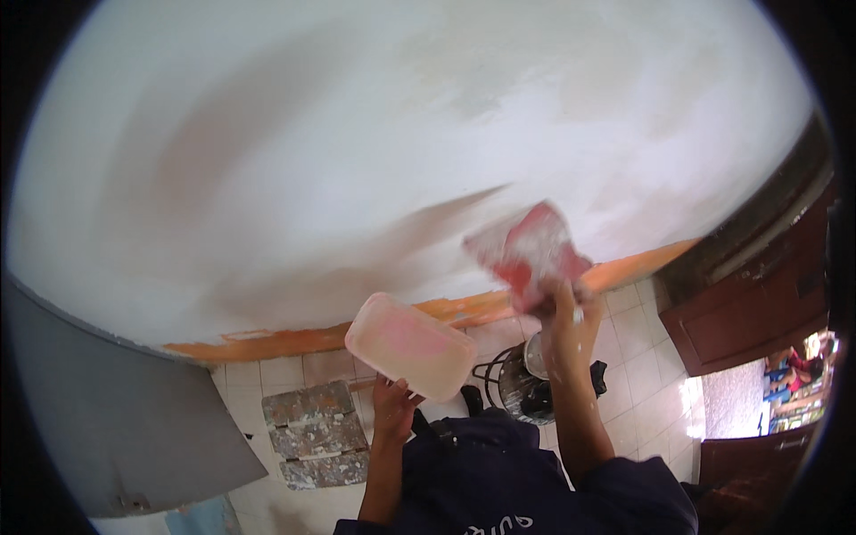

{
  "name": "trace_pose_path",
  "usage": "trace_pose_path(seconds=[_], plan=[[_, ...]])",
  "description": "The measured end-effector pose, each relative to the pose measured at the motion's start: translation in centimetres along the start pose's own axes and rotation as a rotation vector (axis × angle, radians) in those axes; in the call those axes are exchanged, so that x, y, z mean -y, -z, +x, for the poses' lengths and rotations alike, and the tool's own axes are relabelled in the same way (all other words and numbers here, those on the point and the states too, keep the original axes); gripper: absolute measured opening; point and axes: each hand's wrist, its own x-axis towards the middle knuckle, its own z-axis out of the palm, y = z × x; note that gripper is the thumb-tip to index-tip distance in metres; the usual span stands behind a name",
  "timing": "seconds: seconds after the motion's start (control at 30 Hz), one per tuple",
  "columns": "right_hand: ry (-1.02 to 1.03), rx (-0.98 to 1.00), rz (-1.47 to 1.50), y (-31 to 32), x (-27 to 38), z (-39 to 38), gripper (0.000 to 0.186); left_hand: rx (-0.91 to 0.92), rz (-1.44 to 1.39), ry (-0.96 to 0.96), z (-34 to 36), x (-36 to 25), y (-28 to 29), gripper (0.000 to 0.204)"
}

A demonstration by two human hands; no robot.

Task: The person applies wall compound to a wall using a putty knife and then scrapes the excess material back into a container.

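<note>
You have two hands in view, with one thing in each. Your left hand (393, 410) pinches the near edge of the one pale, pink-stained tray (412, 346), which is tilted in front of the wall. Your right hand (563, 325), to the right of the tray, is closed around the lower edge of one red flat piece (533, 248) smeared with white — it is blurred, so its exact kind is hard to tell. Below and left of the tray stands one wooden platform (316, 437) with three paint-spotted slats. To the tray's right is one round stool (510, 379), partly hidden by your right forearm, as is the white container (535, 357) by it. Far right of the tray, two brown door panels (740, 316) run out of view, and the figures (794, 370) in the opening between them are too small to count. One grey panel (116, 428), far left of the tray, is cut off too. Beyond the tray rises a white wall (267, 107) with greyish patches — an orange band (259, 344) runs along its foot, above pale floor tiles (637, 357).
</note>
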Motion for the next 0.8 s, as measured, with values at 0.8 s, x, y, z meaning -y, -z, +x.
trace_pose_path(seconds=[0.8], plan=[[0.638,0.893,-1.267,1.1,-4.1,-5.3,0.039,0.187,0.056,-0.094,-0.7,2.0,-1.1,0.081]])
